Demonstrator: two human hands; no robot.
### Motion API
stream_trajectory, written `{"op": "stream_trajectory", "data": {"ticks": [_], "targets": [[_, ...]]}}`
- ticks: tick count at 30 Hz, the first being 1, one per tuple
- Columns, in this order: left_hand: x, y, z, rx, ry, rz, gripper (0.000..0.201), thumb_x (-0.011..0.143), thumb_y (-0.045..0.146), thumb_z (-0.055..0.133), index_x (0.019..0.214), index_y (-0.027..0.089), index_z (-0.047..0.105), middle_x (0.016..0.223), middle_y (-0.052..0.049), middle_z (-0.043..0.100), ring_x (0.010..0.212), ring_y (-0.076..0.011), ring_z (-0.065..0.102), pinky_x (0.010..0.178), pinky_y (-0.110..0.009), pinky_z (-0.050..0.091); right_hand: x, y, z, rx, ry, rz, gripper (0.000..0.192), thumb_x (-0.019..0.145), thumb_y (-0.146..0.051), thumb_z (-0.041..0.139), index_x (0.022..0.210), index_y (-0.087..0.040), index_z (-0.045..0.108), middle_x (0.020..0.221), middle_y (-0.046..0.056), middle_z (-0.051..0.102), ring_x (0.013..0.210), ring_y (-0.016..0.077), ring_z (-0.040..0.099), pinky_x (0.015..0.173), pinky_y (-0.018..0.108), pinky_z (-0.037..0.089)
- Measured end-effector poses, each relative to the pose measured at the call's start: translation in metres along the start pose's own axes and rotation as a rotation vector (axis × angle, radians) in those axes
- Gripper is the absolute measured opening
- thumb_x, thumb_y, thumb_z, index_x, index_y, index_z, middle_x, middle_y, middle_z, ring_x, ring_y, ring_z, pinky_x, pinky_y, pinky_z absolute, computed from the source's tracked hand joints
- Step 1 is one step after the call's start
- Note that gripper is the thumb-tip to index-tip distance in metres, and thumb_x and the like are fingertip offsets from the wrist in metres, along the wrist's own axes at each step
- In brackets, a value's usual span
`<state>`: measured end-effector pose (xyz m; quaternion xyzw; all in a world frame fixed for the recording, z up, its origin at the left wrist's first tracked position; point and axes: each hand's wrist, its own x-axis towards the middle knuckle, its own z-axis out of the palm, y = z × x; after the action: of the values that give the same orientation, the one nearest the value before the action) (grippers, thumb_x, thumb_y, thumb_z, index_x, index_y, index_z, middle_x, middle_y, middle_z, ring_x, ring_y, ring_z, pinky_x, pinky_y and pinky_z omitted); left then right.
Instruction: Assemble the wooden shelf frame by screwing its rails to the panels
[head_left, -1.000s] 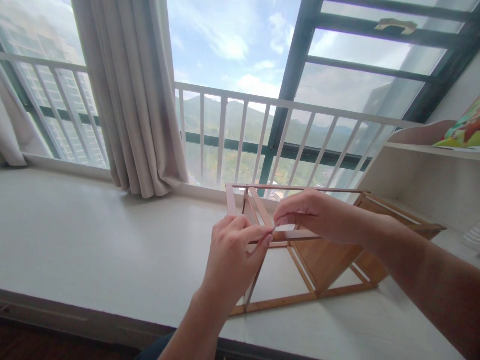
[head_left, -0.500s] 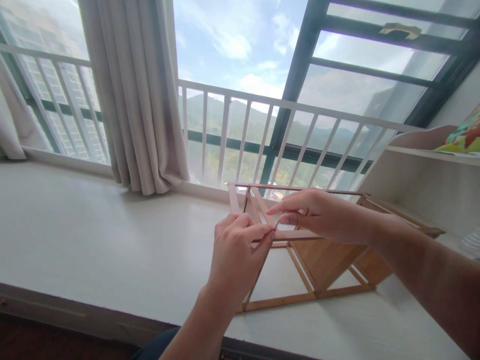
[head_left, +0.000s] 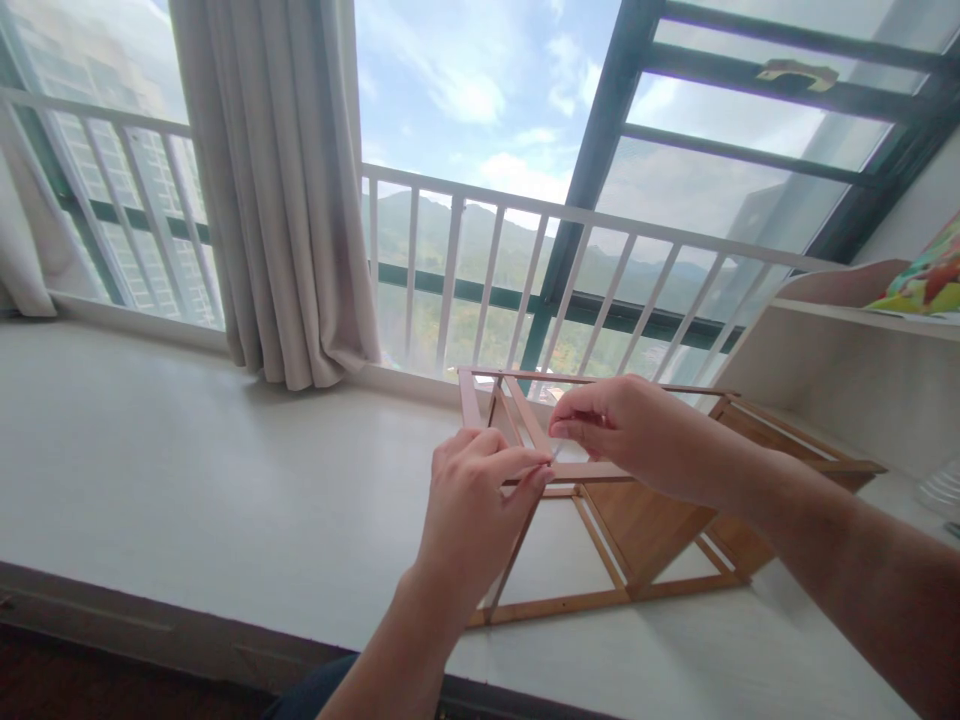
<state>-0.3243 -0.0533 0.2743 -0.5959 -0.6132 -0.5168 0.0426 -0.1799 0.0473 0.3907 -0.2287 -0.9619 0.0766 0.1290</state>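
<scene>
We have both hands on a bamboo rack frame (head_left: 645, 520) that lies tipped on its side on the white window ledge (head_left: 187, 470), toward the ledge's right end and close to its front edge. Our left hand (head_left: 469, 510) is closed in a pinch at a thin crossbar (head_left: 592, 470), thumb against forefinger; our right hand (head_left: 630, 430) pinches just beside it, fingertips nearly meeting the left's. Whatever small part sits between the fingertips is too tiny to make out.

The frame looks light and stiff, but its slats are slender and would likely flex or crack at the joints if we levered on them. We judge the solid panel and the corner posts the safer places to take hold.

Our hands hide the joint itself, and the frame's far end is partly hidden against the white shelf unit (head_left: 840, 370). A curtain (head_left: 277, 190) hangs at the ledge's back edge.
</scene>
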Motion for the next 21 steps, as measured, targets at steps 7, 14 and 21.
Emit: {"op": "stream_trajectory", "data": {"ticks": [7,14,21], "targets": [[0.000,-0.001,-0.002,0.004,-0.029,-0.001,0.011,0.086,0.037,0.074,0.094,0.033,0.080,0.076,0.000,0.067,0.087,-0.0178,0.058,0.083,-0.034,0.042,-0.006,0.003,-0.006,0.210,-0.150,-0.089,0.025,0.095,-0.030,0.055,0.095,-0.021,0.078,0.075,0.000,0.071,0.070,0.0153,0.063,0.064,0.025,0.044],[0.000,-0.001,-0.002,-0.008,-0.024,-0.001,0.009,0.087,0.036,0.073,0.092,0.033,0.080,0.076,0.000,0.067,0.086,-0.0177,0.058,0.082,-0.034,0.043,-0.007,0.001,-0.008,0.200,-0.170,-0.120,0.027,0.098,-0.030,0.051,0.099,-0.021,0.077,0.084,0.003,0.074,0.079,0.0176,0.066,0.070,0.027,0.047],[0.001,-0.001,-0.004,-0.016,-0.045,-0.017,0.010,0.087,0.036,0.074,0.095,0.035,0.079,0.078,0.001,0.067,0.089,-0.0183,0.058,0.084,-0.034,0.042,-0.005,0.012,-0.008,0.071,-0.110,-0.153,0.025,0.097,-0.020,0.051,0.097,-0.025,0.076,0.093,0.000,0.078,0.084,0.0178,0.071,0.076,0.027,0.049]]}}
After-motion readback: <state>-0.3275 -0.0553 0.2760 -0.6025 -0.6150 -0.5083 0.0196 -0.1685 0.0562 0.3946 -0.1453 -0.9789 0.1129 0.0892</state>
